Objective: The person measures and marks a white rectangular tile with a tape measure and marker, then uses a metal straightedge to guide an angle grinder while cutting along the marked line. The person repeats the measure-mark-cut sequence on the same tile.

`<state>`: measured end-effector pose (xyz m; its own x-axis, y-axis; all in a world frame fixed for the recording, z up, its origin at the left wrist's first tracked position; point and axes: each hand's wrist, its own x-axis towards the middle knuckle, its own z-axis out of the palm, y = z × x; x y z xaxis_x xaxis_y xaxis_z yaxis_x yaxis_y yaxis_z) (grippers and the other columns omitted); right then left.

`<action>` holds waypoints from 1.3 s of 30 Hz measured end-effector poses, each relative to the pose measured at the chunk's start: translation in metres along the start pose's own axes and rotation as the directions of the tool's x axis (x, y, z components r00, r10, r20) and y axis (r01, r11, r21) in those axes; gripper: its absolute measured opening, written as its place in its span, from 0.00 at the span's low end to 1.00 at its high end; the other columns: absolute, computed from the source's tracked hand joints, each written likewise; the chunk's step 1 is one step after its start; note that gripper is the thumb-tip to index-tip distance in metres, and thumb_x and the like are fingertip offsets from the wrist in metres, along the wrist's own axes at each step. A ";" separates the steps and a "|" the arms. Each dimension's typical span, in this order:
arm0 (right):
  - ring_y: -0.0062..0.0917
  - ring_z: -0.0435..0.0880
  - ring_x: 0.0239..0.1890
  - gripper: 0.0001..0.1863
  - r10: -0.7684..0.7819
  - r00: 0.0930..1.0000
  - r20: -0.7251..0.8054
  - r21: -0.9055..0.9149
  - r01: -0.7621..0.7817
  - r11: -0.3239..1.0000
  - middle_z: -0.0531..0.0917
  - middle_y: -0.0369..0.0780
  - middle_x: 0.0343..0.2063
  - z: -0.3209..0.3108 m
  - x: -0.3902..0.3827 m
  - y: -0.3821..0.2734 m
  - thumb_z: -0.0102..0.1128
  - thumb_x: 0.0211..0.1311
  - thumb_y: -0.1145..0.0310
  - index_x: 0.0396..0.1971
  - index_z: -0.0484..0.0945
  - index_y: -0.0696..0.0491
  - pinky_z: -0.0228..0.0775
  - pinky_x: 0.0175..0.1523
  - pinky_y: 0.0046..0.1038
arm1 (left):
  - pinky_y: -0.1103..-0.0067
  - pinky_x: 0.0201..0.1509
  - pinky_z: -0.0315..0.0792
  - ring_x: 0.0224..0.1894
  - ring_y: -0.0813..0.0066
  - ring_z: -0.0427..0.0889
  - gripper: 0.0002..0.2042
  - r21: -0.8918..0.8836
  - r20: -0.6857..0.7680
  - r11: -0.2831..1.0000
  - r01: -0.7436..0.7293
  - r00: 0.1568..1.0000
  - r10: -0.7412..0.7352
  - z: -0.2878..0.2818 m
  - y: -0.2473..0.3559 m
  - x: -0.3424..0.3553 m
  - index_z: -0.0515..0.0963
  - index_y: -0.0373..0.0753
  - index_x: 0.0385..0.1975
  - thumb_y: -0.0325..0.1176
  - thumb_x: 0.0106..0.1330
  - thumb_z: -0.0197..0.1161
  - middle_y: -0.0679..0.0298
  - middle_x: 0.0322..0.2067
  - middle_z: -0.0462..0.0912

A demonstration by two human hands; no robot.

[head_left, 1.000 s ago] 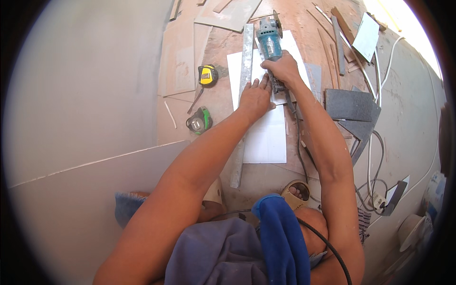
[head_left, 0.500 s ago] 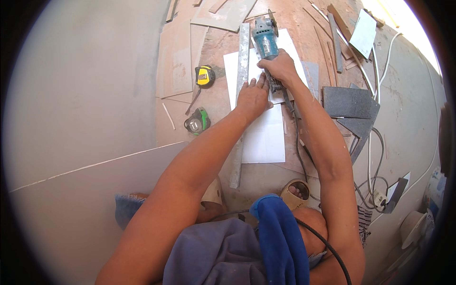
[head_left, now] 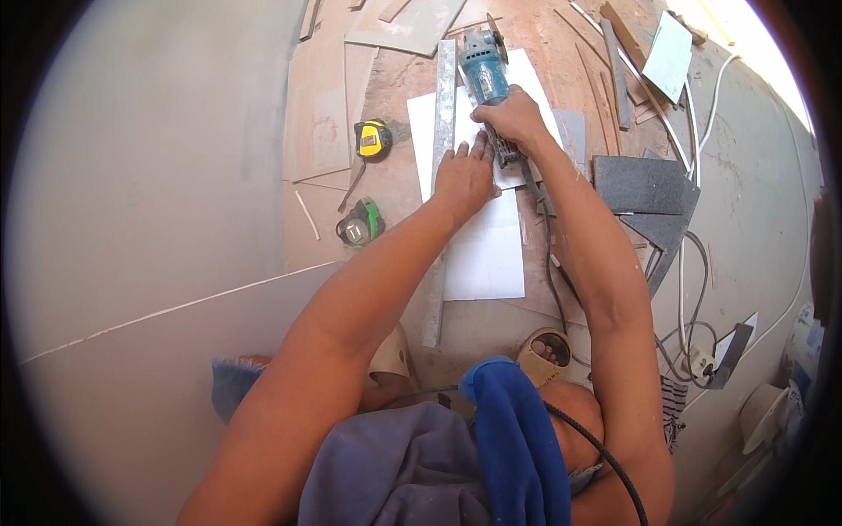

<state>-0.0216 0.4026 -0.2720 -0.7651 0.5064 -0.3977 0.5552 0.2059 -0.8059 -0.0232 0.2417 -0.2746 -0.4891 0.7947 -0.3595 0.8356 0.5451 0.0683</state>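
Note:
My right hand (head_left: 516, 119) is wrapped round the body of a teal angle grinder (head_left: 485, 74), its disc at the far end. The grinder lies over white sheets (head_left: 488, 254), apparently tiles, one overlapping another. My left hand (head_left: 465, 178) lies flat with its fingers spread, pressing on the white sheet and the edge of a long grey metal bar (head_left: 445, 92). The bar runs away from me along the left part of the sheets; my left forearm and hand hide its middle. Whether the disc is spinning or touching the sheet, I cannot tell.
Left of the sheets lie a yellow tape measure (head_left: 374, 140) and a green-and-black one (head_left: 360, 224). Cut tile pieces (head_left: 317, 110) cover the far left. Dark slabs (head_left: 638, 185), strips and white cable (head_left: 704, 131) lie right. The grinder's cord (head_left: 549, 254) trails beside my right forearm.
The whole view has shifted slightly, with the floor things sitting a little further left and up. Both hands keep their places on the grinder and the sheet.

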 end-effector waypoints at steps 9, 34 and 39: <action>0.42 0.86 0.44 0.40 -0.004 1.000 0.016 0.024 0.004 1.000 0.84 0.57 0.41 -0.002 -0.003 0.000 0.72 0.36 0.56 0.47 0.74 0.70 0.78 0.48 0.32 | 0.57 0.72 0.57 0.71 0.53 0.63 0.39 0.023 -0.035 1.000 -0.013 0.999 0.014 0.002 -0.001 -0.001 0.65 0.32 0.66 0.49 0.58 0.69 0.49 0.70 0.61; 0.43 0.85 0.46 0.39 0.006 1.000 0.030 0.043 -0.007 0.999 0.83 0.57 0.43 -0.002 -0.010 0.006 0.72 0.38 0.55 0.47 0.74 0.70 0.77 0.51 0.32 | 0.54 0.70 0.56 0.70 0.49 0.63 0.35 -0.035 0.001 0.999 0.016 1.000 -0.016 -0.001 0.000 0.001 0.70 0.32 0.62 0.50 0.59 0.67 0.47 0.69 0.61; 0.43 0.85 0.46 0.39 0.017 0.999 0.047 0.053 -0.020 0.998 0.83 0.57 0.42 -0.005 -0.008 0.008 0.72 0.38 0.55 0.47 0.74 0.70 0.77 0.51 0.32 | 0.53 0.69 0.56 0.70 0.50 0.63 0.35 -0.036 -0.011 0.999 0.004 1.000 -0.005 0.001 0.000 0.003 0.71 0.32 0.61 0.50 0.58 0.68 0.46 0.69 0.62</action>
<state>-0.0096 0.4043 -0.2737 -0.7702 0.4695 -0.4317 0.5517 0.1508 -0.8203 -0.0243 0.2434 -0.2767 -0.4956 0.7950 -0.3498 0.8241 0.5576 0.0998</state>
